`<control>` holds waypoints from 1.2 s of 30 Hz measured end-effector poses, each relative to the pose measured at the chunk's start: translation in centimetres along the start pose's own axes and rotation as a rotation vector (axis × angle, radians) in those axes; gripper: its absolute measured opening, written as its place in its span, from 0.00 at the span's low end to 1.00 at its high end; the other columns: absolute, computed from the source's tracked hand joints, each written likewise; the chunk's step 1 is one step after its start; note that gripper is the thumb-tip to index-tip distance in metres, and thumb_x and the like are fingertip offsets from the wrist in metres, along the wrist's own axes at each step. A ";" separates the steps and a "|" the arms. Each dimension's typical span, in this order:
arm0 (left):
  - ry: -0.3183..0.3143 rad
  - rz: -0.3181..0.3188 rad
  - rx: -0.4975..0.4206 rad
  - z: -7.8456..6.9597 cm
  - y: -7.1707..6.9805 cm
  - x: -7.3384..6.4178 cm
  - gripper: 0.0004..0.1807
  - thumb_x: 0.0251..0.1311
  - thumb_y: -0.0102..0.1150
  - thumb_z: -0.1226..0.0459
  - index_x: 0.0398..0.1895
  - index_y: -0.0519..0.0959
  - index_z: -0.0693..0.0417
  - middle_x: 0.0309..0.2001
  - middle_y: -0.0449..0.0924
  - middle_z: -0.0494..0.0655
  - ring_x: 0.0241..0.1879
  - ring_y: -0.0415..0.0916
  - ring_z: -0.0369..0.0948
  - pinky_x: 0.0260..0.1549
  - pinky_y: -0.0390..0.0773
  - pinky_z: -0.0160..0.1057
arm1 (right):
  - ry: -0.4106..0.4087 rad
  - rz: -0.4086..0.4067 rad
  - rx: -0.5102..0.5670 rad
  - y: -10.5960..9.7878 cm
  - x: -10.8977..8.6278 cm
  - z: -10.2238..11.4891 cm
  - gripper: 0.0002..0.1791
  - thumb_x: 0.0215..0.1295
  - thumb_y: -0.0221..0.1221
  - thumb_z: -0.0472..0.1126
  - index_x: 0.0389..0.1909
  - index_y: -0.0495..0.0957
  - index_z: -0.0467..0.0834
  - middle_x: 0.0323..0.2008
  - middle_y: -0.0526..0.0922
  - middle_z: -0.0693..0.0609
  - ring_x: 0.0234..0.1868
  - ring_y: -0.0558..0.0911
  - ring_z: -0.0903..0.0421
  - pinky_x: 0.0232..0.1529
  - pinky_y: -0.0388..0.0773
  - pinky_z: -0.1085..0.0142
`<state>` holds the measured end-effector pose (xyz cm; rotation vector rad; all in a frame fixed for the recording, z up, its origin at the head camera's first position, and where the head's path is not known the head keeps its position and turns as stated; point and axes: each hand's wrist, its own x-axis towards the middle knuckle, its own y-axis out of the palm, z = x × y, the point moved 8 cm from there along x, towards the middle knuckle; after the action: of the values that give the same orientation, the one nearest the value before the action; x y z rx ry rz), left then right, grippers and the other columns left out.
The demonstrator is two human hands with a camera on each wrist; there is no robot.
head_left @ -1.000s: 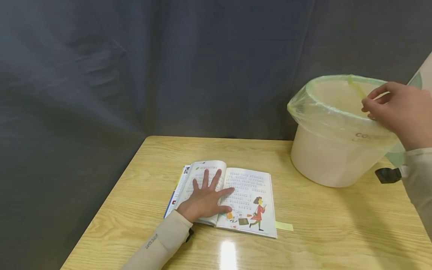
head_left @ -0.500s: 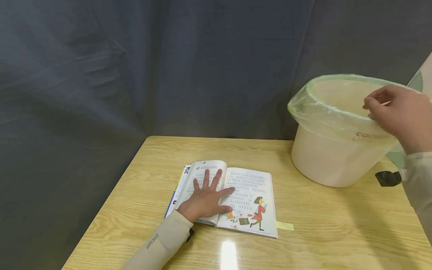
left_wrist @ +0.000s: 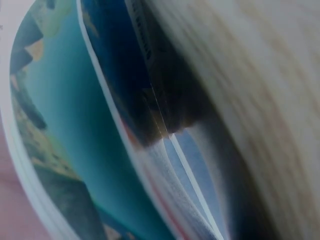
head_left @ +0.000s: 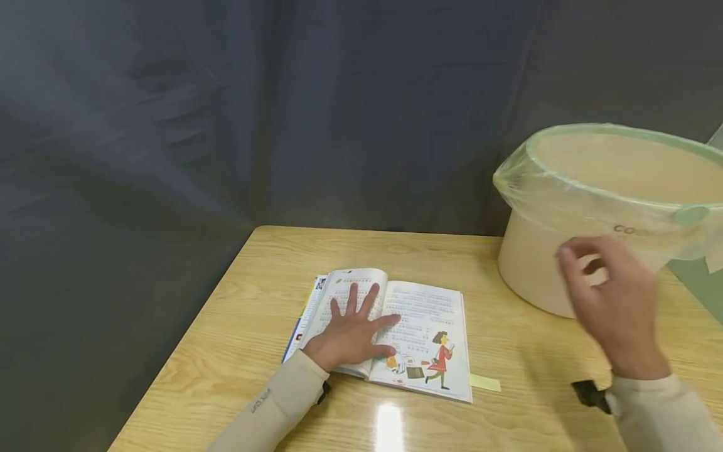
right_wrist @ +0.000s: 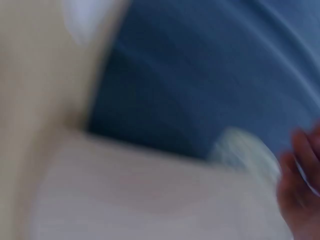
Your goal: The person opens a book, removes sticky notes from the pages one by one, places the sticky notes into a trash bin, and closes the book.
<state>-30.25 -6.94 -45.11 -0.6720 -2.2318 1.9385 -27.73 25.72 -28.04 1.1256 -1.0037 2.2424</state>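
On the wooden table an open book (head_left: 426, 320) lies with printed text and a drawing of a walking figure. My left hand (head_left: 347, 336) rests on it with fingers spread, mostly over the left page. A pale yellow sticky tab (head_left: 485, 382) pokes out past the right page's lower edge. My right hand (head_left: 615, 292), blurred, hovers in front of the bin (head_left: 528, 267), thumb and fingers loosely curved around nothing. In the left wrist view, curved book pages (left_wrist: 65, 115) show close up. The right wrist view catches fingers (right_wrist: 300, 190) at its right edge.
A thin yellowish bag (head_left: 576, 198) lines the bin and folds over its pale green rim (head_left: 612, 194). Dark cloth (head_left: 384, 113) hangs behind the wooden table (head_left: 237, 314).
The yellow strip my right hand held over the bin has left the fingers and is out of sight. That hand has then come down and left, away from the rim. My left hand stays on the book.
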 end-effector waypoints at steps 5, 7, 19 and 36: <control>-0.015 0.005 0.006 0.8 0.4 -0.3 0.34 0.62 0.53 0.35 0.73 0.62 0.19 0.82 0.27 0.46 0.78 0.22 0.64 0.65 0.42 0.78 | -0.112 0.682 -0.063 9.9 -7.2 1.2 0.04 0.66 0.63 0.42 0.40 0.84 0.50 0.36 0.86 0.59 0.39 0.81 0.65 0.38 0.79 0.65; -0.016 0.002 -0.007 1.1 0.5 -0.6 0.35 0.62 0.53 0.35 0.73 0.61 0.20 0.82 0.27 0.47 0.78 0.22 0.64 0.65 0.41 0.79 | -0.146 0.924 -0.064 12.2 -9.8 1.3 0.07 0.67 0.63 0.49 0.42 0.83 0.54 0.41 0.84 0.61 0.43 0.82 0.60 0.43 0.81 0.58; -0.030 -0.037 -0.013 3.0 0.1 -1.7 0.36 0.63 0.51 0.34 0.74 0.60 0.23 0.82 0.29 0.50 0.78 0.26 0.66 0.64 0.45 0.79 | 0.042 1.360 0.181 15.2 -14.3 1.7 0.22 0.54 0.69 0.58 0.39 0.73 0.49 0.28 0.70 0.60 0.29 0.66 0.66 0.31 0.64 0.70; -0.090 -0.033 0.018 3.1 -0.1 -0.6 0.32 0.67 0.48 0.38 0.75 0.59 0.22 0.82 0.31 0.51 0.78 0.29 0.65 0.65 0.46 0.78 | 0.089 1.286 0.013 15.9 -14.2 1.3 0.23 0.41 0.78 0.42 0.33 0.73 0.51 0.29 0.70 0.57 0.31 0.67 0.59 0.32 0.65 0.67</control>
<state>-30.84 -9.99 -45.39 -0.5516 -2.2585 2.0092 -29.22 13.68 -45.67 0.2952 -2.0408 3.1302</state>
